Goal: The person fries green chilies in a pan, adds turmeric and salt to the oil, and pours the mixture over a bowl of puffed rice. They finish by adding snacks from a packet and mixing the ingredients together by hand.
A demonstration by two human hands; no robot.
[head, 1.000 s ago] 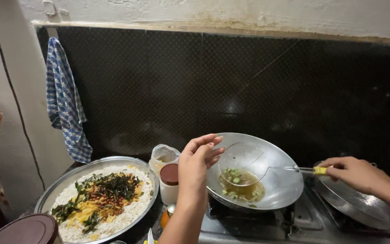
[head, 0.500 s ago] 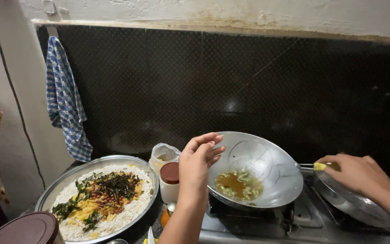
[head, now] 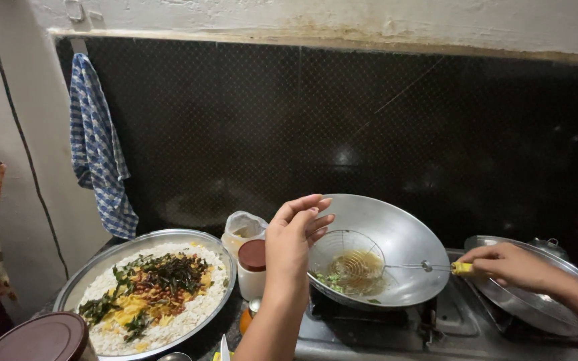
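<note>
A large steel tray of rice with toppings sits at far left; a red-lidded jar stands just beside it. The left hand hovers open at the wok rim, gripping nothing. The wire skimmer, raised earlier, now rests in the oil. The right hand grips its yellow handle.

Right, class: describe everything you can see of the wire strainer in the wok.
The wire strainer is a round, shallow basket of thin metal wire with a coiled centre. A slim metal rod leads to a yellow grip, held by the right hand. It sits tilted inside the steel wok, dipping into brownish oil, green bits near its lower edge. The left hand hovers at its left rim.
</note>
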